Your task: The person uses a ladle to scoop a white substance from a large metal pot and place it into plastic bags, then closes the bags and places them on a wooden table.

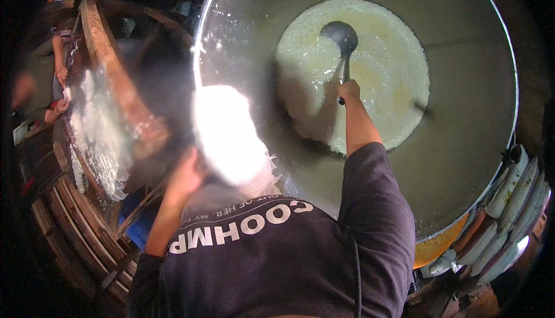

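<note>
My right hand (pixel 349 91) grips the handle of a round metal ladle (pixel 343 36). The ladle's bowl sits at the surface of a pale, yellowish-white liquid (pixel 381 71). That liquid fills the bottom of a very large, wide metal pan (pixel 468 101). On the other side, my left hand (pixel 188 172) is at the left edge of a glaring white object (pixel 227 133), its fingers apparently curled round a dark edge there. Glare and haze hide what the object is; its lower right side has a ragged, translucent fringe. It overlaps the pan's near-left rim in view.
A thick wooden beam (pixel 115 71) slants on the left beside white, wet-looking sheet material (pixel 97 136). Another person's hands (pixel 61 101) are at its far edge. Wooden slats (pixel 82 231) and a blue container (pixel 134 220) lie below. An orange basin (pixel 440 240) and stacked grey pieces (pixel 507 205) flank the pan.
</note>
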Demonstrator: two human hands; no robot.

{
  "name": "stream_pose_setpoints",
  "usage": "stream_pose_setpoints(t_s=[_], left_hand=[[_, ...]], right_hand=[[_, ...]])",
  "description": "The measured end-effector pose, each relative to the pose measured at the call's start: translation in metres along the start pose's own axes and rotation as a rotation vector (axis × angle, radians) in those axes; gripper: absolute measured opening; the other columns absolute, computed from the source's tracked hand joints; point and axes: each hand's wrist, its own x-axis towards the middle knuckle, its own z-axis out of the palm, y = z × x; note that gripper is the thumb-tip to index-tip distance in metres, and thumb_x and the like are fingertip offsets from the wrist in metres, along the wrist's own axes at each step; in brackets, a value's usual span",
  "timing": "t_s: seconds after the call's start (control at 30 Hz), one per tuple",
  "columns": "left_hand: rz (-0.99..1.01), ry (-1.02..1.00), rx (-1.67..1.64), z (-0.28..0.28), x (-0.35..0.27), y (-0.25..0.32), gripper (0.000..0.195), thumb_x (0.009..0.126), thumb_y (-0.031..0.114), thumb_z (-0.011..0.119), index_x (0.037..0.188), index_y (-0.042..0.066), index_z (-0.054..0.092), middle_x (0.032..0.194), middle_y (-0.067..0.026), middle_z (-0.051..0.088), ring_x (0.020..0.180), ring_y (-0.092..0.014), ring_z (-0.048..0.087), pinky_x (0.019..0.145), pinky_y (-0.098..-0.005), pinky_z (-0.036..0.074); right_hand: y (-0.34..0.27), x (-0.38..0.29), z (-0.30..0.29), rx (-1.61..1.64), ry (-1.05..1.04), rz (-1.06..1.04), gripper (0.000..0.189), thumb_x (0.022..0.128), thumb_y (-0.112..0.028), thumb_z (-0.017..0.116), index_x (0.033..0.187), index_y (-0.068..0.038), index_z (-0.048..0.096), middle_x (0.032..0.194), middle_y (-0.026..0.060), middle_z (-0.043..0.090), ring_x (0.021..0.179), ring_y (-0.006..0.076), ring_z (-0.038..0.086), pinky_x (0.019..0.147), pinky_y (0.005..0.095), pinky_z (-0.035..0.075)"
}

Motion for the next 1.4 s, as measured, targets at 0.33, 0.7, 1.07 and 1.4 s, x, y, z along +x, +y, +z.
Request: stream_pose_setpoints(t_s=[0.33, 0.7, 1.07, 1.4], left_hand=[[0.526, 0.182, 1.280, -0.071, 0.022, -0.025, 0.024, 0.084, 0.022, 0.046, 0.105, 0.011, 0.043, 0.082, 0.0018, 0.047, 0.065, -0.007, 0.041, 0.052, -0.0201, 0.035], [0.670, 0.040, 0.784, 0.007, -0.004, 0.002, 0.023, 0.076, 0.009, 0.058, 0.094, 0.005, 0.045, 0.077, 0.0001, 0.050, 0.069, -0.009, 0.051, 0.061, -0.0215, 0.044], [0.190, -0.039, 0.267, 0.016, -0.028, 0.026, 0.051, 0.079, 0.047, 0.045, 0.106, 0.004, 0.047, 0.095, -0.0135, 0.053, 0.079, -0.019, 0.053, 0.065, -0.0312, 0.046], [0.720, 0.069, 0.250, -0.007, -0.025, -0.008, 0.033, 0.079, 0.034, 0.054, 0.089, 0.002, 0.056, 0.080, -0.0031, 0.057, 0.074, -0.010, 0.053, 0.064, -0.0238, 0.043]], right_hand=[[0.023, -0.053, 0.043, 0.341, -0.426, -0.121, 0.013, 0.058, -0.012, 0.054, 0.053, -0.001, 0.050, 0.047, 0.0095, 0.049, 0.039, 0.0195, 0.047, 0.037, 0.0300, 0.035], [0.033, -0.174, 0.006, 0.519, -0.664, 0.105, 0.010, 0.062, -0.008, 0.055, 0.058, -0.002, 0.048, 0.050, 0.0073, 0.047, 0.039, 0.0146, 0.044, 0.034, 0.0264, 0.036], [0.020, -0.275, -0.065, 0.681, -0.537, 0.158, 0.008, 0.067, -0.007, 0.053, 0.064, -0.002, 0.047, 0.055, 0.0055, 0.047, 0.042, 0.0120, 0.044, 0.036, 0.0233, 0.037], [0.038, -0.304, -0.098, 0.977, -0.544, 0.241, 0.012, 0.071, -0.009, 0.051, 0.076, 0.001, 0.046, 0.063, 0.0081, 0.050, 0.047, 0.0118, 0.047, 0.036, 0.0208, 0.039]])
